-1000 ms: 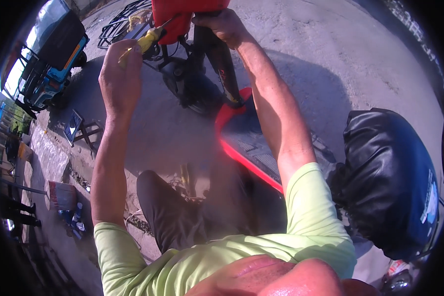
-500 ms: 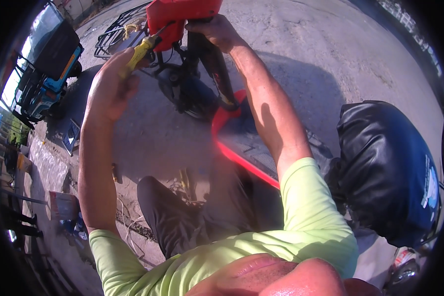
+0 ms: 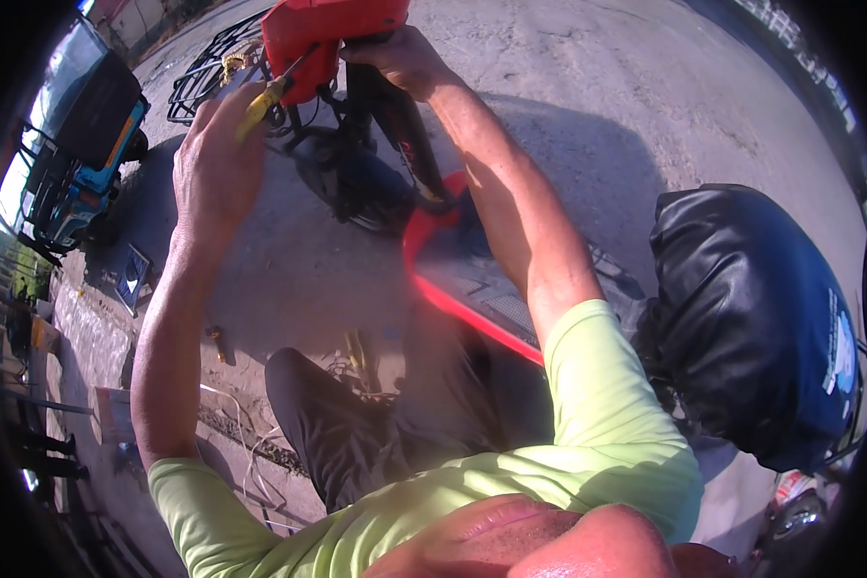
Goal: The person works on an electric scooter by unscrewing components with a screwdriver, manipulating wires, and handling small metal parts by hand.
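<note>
My left hand (image 3: 214, 159) is raised at the upper left and grips a yellow-handled screwdriver (image 3: 268, 93), whose tip points at the red front housing (image 3: 328, 34) of a scooter at the top edge. My right hand (image 3: 402, 60) is closed on the right side of that housing, steadying it. Below the housing the black steering column (image 3: 407, 135) runs down to the red-edged footboard (image 3: 458, 279). The scooter's black seat (image 3: 756, 318) bulges at the right.
A black wire basket (image 3: 202, 77) sits at the scooter's front, top left. A blue three-wheeled vehicle (image 3: 77, 154) stands at the far left. Small tools, loose wires (image 3: 231, 424) and a flat square part (image 3: 130, 275) lie on the concrete ground by my dark-trousered knee (image 3: 328, 424).
My left hand with the screwdriver has moved up and right, closer to the red housing. My right hand stays on the housing.
</note>
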{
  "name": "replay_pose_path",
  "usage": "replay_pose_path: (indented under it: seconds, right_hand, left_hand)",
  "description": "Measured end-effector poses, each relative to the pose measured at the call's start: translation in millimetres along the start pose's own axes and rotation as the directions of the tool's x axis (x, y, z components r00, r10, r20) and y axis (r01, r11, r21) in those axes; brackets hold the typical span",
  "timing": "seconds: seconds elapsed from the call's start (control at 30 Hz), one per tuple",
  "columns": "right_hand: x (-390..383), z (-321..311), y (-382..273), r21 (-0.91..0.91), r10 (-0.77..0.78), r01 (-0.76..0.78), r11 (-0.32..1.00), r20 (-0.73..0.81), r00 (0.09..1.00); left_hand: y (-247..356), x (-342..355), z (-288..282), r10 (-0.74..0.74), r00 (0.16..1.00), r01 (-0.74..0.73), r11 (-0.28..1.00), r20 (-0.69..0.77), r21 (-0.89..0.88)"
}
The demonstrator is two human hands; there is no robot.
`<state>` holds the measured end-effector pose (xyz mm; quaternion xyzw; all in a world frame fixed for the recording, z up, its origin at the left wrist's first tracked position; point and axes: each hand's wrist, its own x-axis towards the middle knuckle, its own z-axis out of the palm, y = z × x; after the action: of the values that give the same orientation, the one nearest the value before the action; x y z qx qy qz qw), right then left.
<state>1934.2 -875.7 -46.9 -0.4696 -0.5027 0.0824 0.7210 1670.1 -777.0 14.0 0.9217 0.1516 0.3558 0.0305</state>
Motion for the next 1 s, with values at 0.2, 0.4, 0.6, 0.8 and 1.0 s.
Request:
replay_pose_path:
  seconds: [0.2, 0.4, 0.6, 0.8, 1.0]
  right_hand:
    - [1, 0, -3, 0.028, 0.1, -0.1, 0.995, -0.004, 0.995]
    - [10, 3, 12, 0.163, 0.057, -0.055, 0.985, -0.003, 0.998]
    - [3, 1, 3, -0.02, 0.021, -0.021, 1.0, -0.026, 0.999]
    - [1, 0, 0, -0.011, 0.036, -0.036, 0.999, -0.019, 0.999]
    - [6, 2, 9, 0.096, 0.017, -0.016, 0.995, -0.016, 1.0]
  left_hand:
    - [-27, 31, -7, -0.377, 0.773, 0.633, 0.4, 0.51, -0.663]
    - [12, 28, -15, -0.152, 0.964, 0.19, 0.968, 0.217, -0.165]
    - [23, 14, -9, 0.056, 0.997, -0.057, 0.998, -0.043, -0.013]
    - [-30, 31, -11, -0.369, 0.804, 0.566, 0.235, 0.466, -0.79]
    - [-12, 30, -15, -0.146, 0.953, 0.24, 0.897, 0.266, -0.371]
